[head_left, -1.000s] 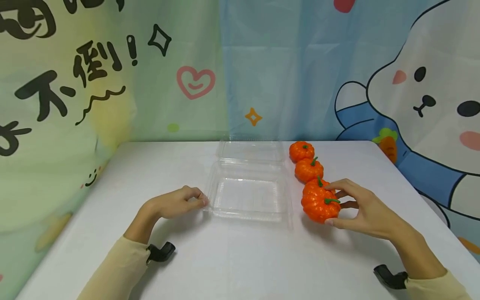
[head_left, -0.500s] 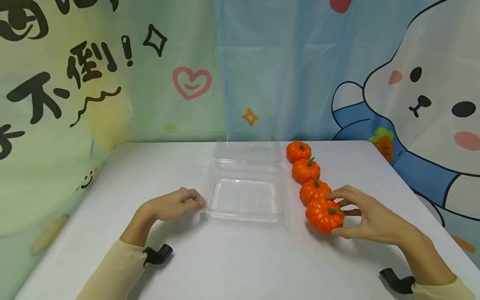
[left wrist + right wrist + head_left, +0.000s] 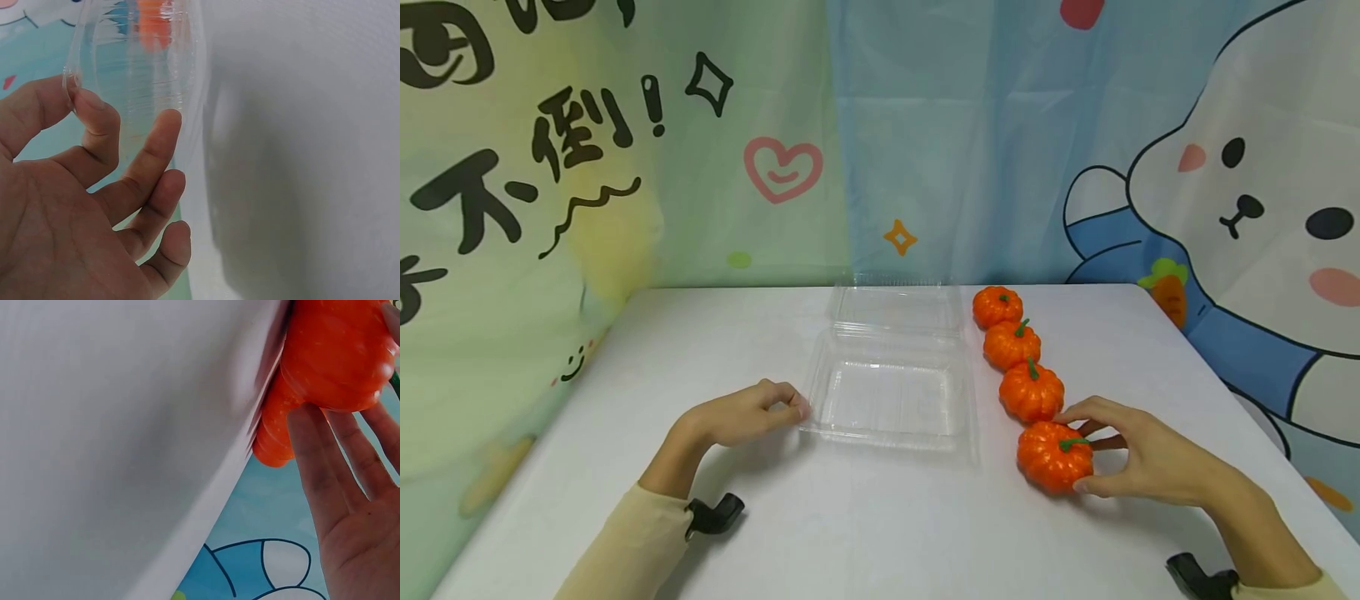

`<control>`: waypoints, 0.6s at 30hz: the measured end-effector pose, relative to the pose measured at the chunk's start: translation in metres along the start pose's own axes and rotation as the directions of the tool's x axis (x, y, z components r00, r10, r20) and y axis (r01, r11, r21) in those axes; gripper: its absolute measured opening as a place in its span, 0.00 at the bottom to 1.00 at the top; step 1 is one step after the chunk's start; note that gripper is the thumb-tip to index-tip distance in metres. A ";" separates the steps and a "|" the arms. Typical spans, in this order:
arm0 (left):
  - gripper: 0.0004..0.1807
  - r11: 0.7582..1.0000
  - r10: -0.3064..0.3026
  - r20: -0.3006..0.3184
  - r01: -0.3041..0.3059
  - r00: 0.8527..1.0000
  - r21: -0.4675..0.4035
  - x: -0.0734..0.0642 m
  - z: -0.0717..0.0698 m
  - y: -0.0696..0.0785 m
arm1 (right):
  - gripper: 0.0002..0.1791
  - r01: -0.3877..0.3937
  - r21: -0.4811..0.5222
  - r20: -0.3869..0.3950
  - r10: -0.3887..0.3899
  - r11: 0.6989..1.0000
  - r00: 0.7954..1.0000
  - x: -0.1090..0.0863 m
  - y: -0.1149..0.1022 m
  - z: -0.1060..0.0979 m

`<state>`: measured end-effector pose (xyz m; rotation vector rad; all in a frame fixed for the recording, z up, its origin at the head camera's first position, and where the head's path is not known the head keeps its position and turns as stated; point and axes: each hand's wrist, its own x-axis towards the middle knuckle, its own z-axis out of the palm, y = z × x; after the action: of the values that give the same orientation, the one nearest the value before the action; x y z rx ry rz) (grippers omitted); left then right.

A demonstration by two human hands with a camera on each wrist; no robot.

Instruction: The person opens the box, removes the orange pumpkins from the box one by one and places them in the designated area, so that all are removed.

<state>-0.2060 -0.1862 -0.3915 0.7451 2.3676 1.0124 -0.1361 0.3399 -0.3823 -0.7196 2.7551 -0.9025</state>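
My left hand pinches the near left corner of a clear plastic clamshell box. In the left wrist view, the thumb and index finger meet on the box's thin rim, while the other fingers lie loosely along its wall. The box's lid is folded back. On the right, my right hand holds the nearest small orange pumpkin between thumb and fingers, its green stem facing the palm. The right wrist view has this pumpkin low beside the white table, with fingertips at its side.
Three more orange pumpkins, the closest just behind the held one, run in a line toward the back of the white table. A printed curtain hangs behind the table's far edge.
My right hand has brought its pumpkin toward me and slightly right, opening a small gap from the pumpkin behind it. The left hand keeps its pinch on the box.
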 end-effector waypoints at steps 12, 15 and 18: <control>0.21 0.995 -0.097 -0.044 0.097 0.994 0.001 -0.007 -0.002 0.001 | 0.41 -0.060 0.039 0.024 0.059 0.997 0.998 -0.004 0.004 -0.003; 0.23 0.991 -0.131 -0.064 0.133 0.989 0.027 -0.009 -0.006 0.002 | 0.41 -0.063 0.012 -0.002 0.063 0.998 0.998 -0.002 0.000 -0.004; 0.23 0.986 -0.139 -0.093 0.147 0.986 0.085 -0.008 -0.011 0.003 | 0.36 -0.051 -0.018 -0.031 0.051 0.999 0.998 0.005 -0.004 -0.005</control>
<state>-0.2053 -0.1951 -0.3809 0.5640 2.5159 0.8979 -0.1402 0.3374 -0.3756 -0.6405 2.7991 -0.8854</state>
